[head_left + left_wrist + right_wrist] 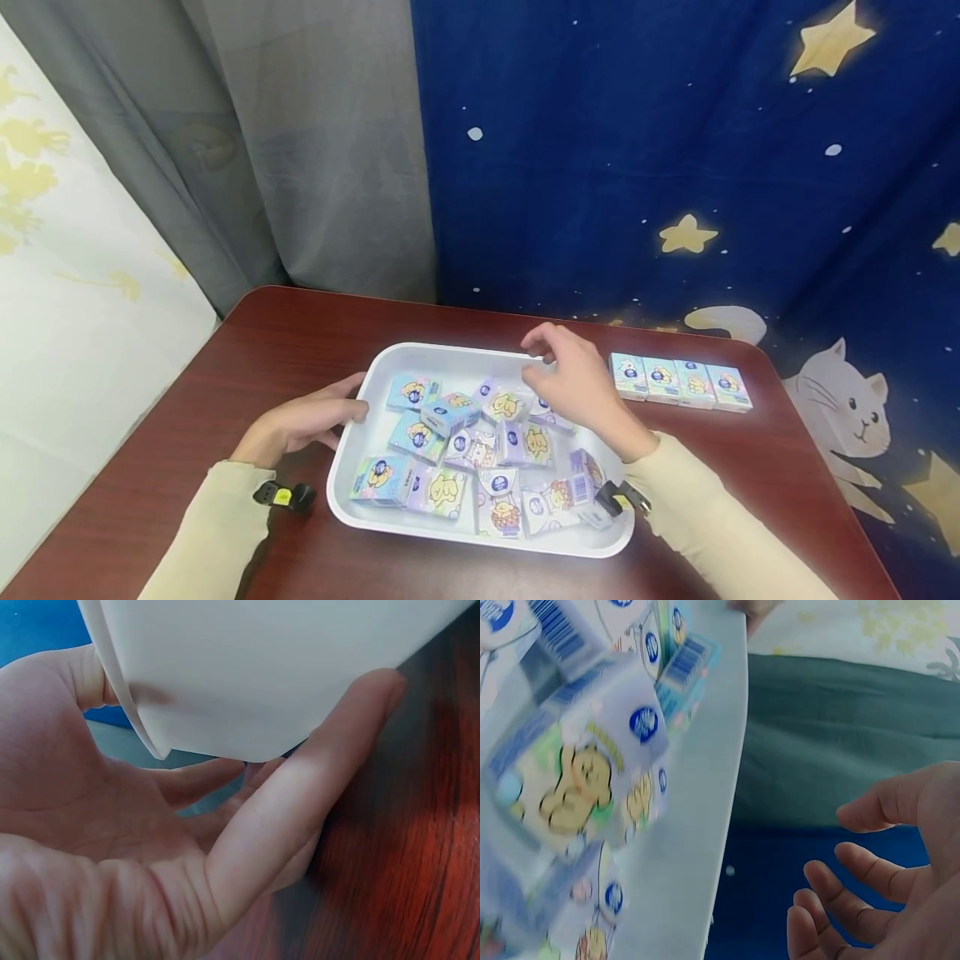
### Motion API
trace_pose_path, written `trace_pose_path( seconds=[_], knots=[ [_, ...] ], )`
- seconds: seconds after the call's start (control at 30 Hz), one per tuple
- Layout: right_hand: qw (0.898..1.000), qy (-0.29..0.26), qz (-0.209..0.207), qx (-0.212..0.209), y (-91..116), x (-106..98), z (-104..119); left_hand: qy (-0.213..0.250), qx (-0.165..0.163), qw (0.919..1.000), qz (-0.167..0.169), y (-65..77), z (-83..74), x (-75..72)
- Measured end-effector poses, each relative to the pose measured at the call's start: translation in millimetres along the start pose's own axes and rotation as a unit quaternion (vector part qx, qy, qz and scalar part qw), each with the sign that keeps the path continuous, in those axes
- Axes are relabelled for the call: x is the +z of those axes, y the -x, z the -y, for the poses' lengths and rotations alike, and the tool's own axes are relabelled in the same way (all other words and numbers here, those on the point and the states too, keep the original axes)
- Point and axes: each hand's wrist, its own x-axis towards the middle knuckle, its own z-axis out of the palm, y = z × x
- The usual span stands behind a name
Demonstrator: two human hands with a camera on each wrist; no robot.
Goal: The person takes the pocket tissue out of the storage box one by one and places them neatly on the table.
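Note:
A white plastic tray (480, 540) stands on the table, holding a jumble of small tissue packs with cartoon prints. Blue packs (417, 437) lie on its left side, mostly purple ones (525, 442) toward the middle and right. My left hand (311, 419) grips the tray's left side, thumb over the rim; in the left wrist view its fingers (300, 780) reach along the outer wall and underneath. Over the tray's far right edge hovers my right hand (573, 375), fingers loosely bent and nothing between them. The right wrist view shows this hand (885, 885) beside the tray's rim.
Several blue tissue packs (678, 382) stand side by side in a row on the dark red table (720, 483), right of the tray. Behind the table's back edge hang a grey curtain (337, 150) and a blue star-patterned curtain (600, 183).

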Motion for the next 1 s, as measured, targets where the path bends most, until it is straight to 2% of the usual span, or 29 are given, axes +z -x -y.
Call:
trace_pose_path(
  seconds=[0.2,0.4,0.73,0.87,1.0],
  knots=[
    [0.999,0.009,0.044,-0.004,-9.6,21.8,12.9,-0.001,0.002,1.0000,-0.003,0.2,0.5,-0.4],
    [0.994,0.033,0.098,-0.026,-17.0,38.4,25.7,0.000,0.002,1.0000,-0.008,0.5,2.5,0.2],
    [0.968,0.113,0.204,-0.090,-16.3,70.5,31.4,0.000,0.008,0.9999,-0.007,-0.2,4.5,-0.3],
    [0.960,0.142,0.227,-0.088,-15.1,84.2,30.9,-0.001,0.011,0.9999,-0.008,0.0,5.7,-0.6],
    [0.958,0.157,0.226,-0.087,-14.9,92.3,31.5,-0.001,0.014,0.9999,-0.007,0.3,5.9,-0.9]
  ],
)
